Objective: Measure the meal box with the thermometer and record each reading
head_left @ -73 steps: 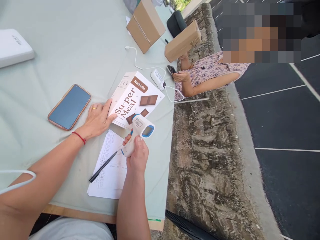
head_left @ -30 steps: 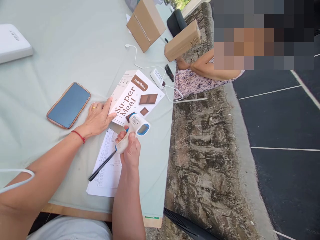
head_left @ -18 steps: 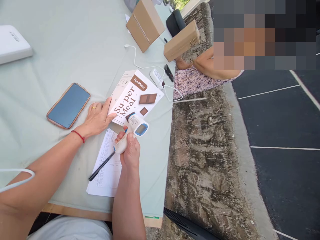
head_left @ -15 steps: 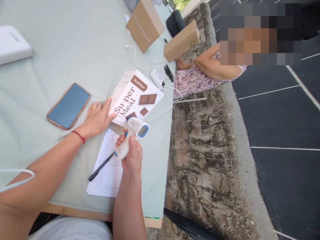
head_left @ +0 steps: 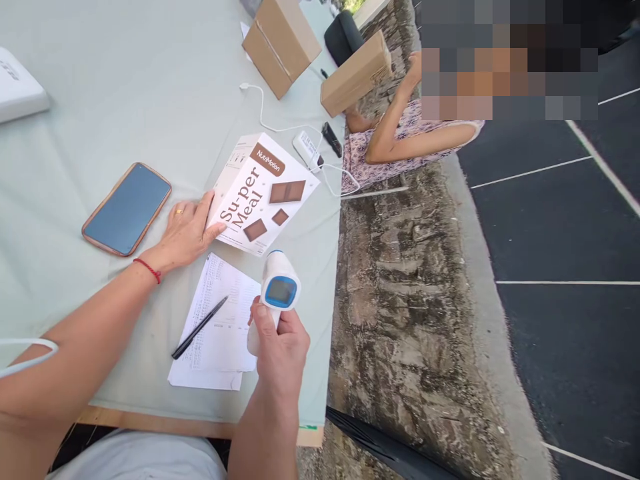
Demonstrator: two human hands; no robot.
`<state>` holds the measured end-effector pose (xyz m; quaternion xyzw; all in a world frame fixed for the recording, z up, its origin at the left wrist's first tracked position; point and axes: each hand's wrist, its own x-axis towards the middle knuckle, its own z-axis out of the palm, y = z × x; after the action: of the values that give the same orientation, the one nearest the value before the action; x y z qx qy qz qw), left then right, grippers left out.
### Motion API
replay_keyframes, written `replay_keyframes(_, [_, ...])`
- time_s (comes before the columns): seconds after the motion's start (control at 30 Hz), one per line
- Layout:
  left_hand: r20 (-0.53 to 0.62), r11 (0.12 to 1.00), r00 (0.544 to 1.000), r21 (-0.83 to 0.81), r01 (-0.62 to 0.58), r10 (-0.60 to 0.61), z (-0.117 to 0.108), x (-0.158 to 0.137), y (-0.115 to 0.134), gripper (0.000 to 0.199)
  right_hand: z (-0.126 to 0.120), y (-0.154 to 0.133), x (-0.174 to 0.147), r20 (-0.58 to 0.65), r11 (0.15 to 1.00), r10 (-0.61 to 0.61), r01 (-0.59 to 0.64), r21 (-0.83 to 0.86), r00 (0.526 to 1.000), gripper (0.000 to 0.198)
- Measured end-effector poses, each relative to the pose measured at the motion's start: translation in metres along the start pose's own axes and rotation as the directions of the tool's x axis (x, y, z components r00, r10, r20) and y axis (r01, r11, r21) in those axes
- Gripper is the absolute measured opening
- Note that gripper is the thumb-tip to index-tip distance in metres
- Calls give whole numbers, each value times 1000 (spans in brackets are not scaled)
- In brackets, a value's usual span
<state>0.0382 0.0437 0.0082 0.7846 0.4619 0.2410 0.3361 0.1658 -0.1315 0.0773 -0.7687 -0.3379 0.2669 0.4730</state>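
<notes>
A white and brown "Su-per Meal" box (head_left: 265, 193) lies on the cloth-covered table. My left hand (head_left: 189, 230) grips its near left corner, fingers along the left side and thumb at the near end. In my right hand (head_left: 280, 337) is a white and blue infrared thermometer (head_left: 281, 283), held upright by the handle, its small screen facing me. The thermometer is just nearer to me than the box, apart from it. Printed sheets (head_left: 215, 373) lie below the box, with a black pen (head_left: 200, 327) across them. A phone (head_left: 127, 208) lies left of my left hand.
Two cardboard boxes (head_left: 283, 47) (head_left: 356, 73) stand at the far end beside a black case (head_left: 343, 39). A white power strip (head_left: 307, 150) and its cable lie near the right edge. A white device (head_left: 20, 87) is at far left. Another person's arm (head_left: 395, 127) shows beyond the table.
My right hand has drawn the thermometer right and towards me, off the box and pen, turning its screen to face me. My left hand stays on the box. The other person's arm has lifted.
</notes>
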Motion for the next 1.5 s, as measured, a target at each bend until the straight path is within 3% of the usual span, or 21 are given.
replay_keyframes(0.2, [48,989,995,-120,-83,90,0,0,-4,86,-22,41,17,-96,984,8,-26,-178,995,55])
replay_keyframes(0.33, [94,989,985,-58,-138,143,5,-2,-3,90,-40,84,31,-160,896,37,-104,-432,986,59])
replay_keyframes(0.47, [105,986,982,35,-161,157,10,-4,-2,91,-54,108,34,-171,816,106,-184,-547,979,57])
replay_keyframes(0.57, [103,984,982,63,-168,161,10,-4,-2,89,-55,112,32,-224,813,-12,-121,-570,975,62])
replay_keyframes(0.63, [97,982,982,78,-173,165,10,-4,-3,89,-50,109,28,-220,839,-182,35,-543,958,57])
replay_keyframes(0.73, [93,979,983,113,-169,159,10,-4,-4,92,-31,100,20,28,844,-378,357,-400,925,31])
replay_keyframes(0.83, [83,971,981,151,-185,174,12,-5,-6,108,-7,89,14,363,750,-477,586,-307,801,26])
replay_keyframes(0.93, [87,964,978,172,-203,191,14,-7,-7,131,6,80,12,516,645,-504,699,-308,693,28])
replay_keyframes(1.07, [100,957,978,210,-199,182,17,-9,-7,145,0,72,16,615,650,-468,719,-247,634,16])
replay_keyframes(1.13, [95,954,978,221,-204,187,18,-9,-7,147,-5,72,18,586,732,-455,656,-184,671,11])
replay_keyframes(1.17, [93,952,977,223,-210,194,18,-9,-7,148,-6,73,19,525,788,-449,598,-150,723,9])
replay_keyframes(1.23, [92,949,974,221,-223,208,19,-9,-8,150,-2,76,20,312,895,-411,444,-38,856,8])
replay_keyframes(1.3, [98,948,973,223,-226,209,19,-9,-8,151,9,78,22,80,941,-326,314,129,942,14])
replay_keyframes(1.4, [112,948,974,235,-217,195,17,-10,-7,151,32,77,26,-51,936,-207,213,281,977,15])
replay_keyframes(1.5, [121,948,976,241,-206,182,15,-10,-3,150,51,77,29,-86,962,-131,147,229,988,14])
